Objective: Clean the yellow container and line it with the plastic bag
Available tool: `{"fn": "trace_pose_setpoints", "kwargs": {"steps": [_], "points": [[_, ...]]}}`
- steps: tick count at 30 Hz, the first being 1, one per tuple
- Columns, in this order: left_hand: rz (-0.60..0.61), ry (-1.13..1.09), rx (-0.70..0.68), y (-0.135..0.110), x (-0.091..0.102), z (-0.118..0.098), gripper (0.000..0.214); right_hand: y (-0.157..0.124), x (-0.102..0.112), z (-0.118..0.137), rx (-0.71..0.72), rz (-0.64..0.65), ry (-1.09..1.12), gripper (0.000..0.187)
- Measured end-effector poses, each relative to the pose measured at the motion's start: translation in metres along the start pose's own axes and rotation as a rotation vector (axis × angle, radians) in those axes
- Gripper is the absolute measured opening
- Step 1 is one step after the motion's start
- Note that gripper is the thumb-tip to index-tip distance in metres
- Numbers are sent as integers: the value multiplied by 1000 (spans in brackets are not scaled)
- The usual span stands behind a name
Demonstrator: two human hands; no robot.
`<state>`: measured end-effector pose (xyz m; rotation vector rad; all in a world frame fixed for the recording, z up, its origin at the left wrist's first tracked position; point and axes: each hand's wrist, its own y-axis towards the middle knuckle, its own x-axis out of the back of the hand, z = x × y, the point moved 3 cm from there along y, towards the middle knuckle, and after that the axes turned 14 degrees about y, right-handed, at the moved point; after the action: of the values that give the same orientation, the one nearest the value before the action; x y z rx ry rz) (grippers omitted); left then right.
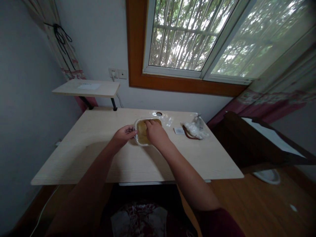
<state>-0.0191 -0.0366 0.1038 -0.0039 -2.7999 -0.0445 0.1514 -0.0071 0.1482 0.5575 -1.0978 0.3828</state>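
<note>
**Bare forearms [190, 181] over a plastic tub [148, 119]**

The left hand [123, 136] curls against the tub's left rim. Just apart from it, the right hand [155, 131] rests fingers-down on the yellowish contents [141, 131]; whether either hand grips, I can't tell. The tub sits on a pale wood desk [187, 158]. To its right lie a small white packet [178, 130] and a white plastic bag [195, 130] with a brown strap [189, 135].

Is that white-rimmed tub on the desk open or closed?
Open, it appears: the right hand rests directly on the yellowish contents inside the white-rimmed tub, and no lid shows over them.
</note>
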Motion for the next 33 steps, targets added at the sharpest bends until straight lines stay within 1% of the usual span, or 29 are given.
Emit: {"fn": "trace_pose_setpoints", "kwargs": {"steps": [2,4,7,8,10,15,20,23,28,31,33], "points": [[5,-3,-2,-1,0,1,36,-2,-3,1,-36,-23,11,43],[12,6,2,-1,0,1,37,-4,-8,3,-81,-8,19,40],[21,14,11,-1,-4,1,39,-6,-16,7,-136,104,4,32],[28,8,15,0,-5,1,40,-6,-18,9,-138,138,-3,30],[47,-7,21,0,-8,0,41,-6,-21,13,-124,167,-15,29],[70,-13,26,-2,-10,-6,38,-1,-23,21,-124,169,-28,29],[89,-65,32,-6,-8,-12,34,2,-24,23,-132,177,-46,30],[84,-52,18,-6,-10,-13,35,3,-26,22,-149,190,-38,29],[61,-22,20,-5,-13,-10,37,1,-30,16,-145,198,16,30],[60,-43,32,-6,-13,-8,37,1,-27,4,-129,218,32,32],[52,-60,38,-6,-13,-6,36,1,-23,-7,-128,227,42,37]]}}
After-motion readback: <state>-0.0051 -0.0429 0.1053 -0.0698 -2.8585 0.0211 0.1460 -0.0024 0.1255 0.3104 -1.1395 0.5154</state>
